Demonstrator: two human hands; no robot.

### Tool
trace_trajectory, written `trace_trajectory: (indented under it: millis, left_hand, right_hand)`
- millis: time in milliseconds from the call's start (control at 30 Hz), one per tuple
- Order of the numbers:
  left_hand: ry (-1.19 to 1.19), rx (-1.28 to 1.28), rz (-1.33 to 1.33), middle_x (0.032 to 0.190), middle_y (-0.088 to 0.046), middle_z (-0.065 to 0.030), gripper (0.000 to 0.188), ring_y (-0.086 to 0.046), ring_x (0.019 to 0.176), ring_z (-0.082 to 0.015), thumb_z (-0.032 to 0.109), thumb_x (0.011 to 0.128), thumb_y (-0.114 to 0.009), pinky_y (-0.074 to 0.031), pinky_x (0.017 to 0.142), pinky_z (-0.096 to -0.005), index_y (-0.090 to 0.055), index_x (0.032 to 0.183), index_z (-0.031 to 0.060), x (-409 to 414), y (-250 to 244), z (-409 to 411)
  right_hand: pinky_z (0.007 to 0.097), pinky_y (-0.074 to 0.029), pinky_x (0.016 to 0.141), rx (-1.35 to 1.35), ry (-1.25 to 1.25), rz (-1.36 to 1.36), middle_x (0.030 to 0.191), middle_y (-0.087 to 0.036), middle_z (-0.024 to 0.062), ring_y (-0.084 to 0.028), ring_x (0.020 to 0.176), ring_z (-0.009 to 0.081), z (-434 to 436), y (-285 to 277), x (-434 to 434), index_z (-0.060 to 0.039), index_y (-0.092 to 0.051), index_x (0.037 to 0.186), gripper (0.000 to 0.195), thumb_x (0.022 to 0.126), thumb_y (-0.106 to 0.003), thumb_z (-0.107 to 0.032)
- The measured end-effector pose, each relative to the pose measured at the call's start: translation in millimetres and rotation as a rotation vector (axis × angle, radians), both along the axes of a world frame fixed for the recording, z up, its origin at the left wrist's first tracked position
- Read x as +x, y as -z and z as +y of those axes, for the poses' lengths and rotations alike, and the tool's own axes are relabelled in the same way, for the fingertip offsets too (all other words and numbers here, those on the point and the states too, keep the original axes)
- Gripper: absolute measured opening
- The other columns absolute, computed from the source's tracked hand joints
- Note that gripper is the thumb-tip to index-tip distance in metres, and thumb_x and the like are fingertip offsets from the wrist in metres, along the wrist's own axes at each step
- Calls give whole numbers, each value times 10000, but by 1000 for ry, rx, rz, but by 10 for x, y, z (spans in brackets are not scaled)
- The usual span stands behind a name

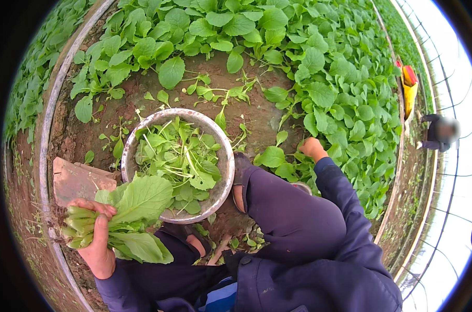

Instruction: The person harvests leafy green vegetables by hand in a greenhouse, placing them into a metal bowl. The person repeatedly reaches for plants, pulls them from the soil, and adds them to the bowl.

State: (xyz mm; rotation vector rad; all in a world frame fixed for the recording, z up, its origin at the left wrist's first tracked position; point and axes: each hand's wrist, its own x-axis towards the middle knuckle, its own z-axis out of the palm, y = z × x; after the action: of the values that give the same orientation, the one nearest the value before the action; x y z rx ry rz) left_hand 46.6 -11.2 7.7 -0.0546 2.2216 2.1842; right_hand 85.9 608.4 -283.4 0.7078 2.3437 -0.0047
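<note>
My left hand (pixel 97 234) is closed around a bunch of leafy greens (pixel 142 202), their pale stem bases and thin roots pointing left. The leaves of that bunch reach over the near rim of a round, worn basin (pixel 227 171). Inside the basin lies a heap of loose green leaves and thin stems (pixel 177 156). My right hand (pixel 313 149) is down at the edge of the growing greens (pixel 322 93), to the right of my knee. Its fingers are curled and partly hidden, so whether they grip a stem cannot be told.
A flat, reddish board or slab (pixel 80 181) lies left of the basin. Small uprooted or trailing plants (pixel 224 93) lie on the bare soil (pixel 255 109). A pale border strip (pixel 48 117) edges the bed. Far right are a yellow and red sack (pixel 409 93) and another person (pixel 435 132).
</note>
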Motion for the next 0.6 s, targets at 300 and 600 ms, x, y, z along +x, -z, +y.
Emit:
trace_trajectory:
  millis: [300,600]
  left_hand:
    - [102,-86,-93,854,-515,-91,361,-516,837,-214,77,838,-650,-429,860,-385,-396,1092,46,-50,-11,156]
    - [121,-116,-130,857,-528,-91,339,-522,840,-214,27,822,-612,-437,856,-382,-393,1079,51,-70,2,204]
  right_hand:
    - [389,-485,862,242,-299,-295,1143,-676,73,-630,1088,256,-873,-96,-16,-139,-712,1066,276,847,-590,-253]
    - [550,-427,877,335,-341,-478,1272,-603,97,-576,1151,293,-562,252,79,-86,-613,1238,378,912,-514,-250]
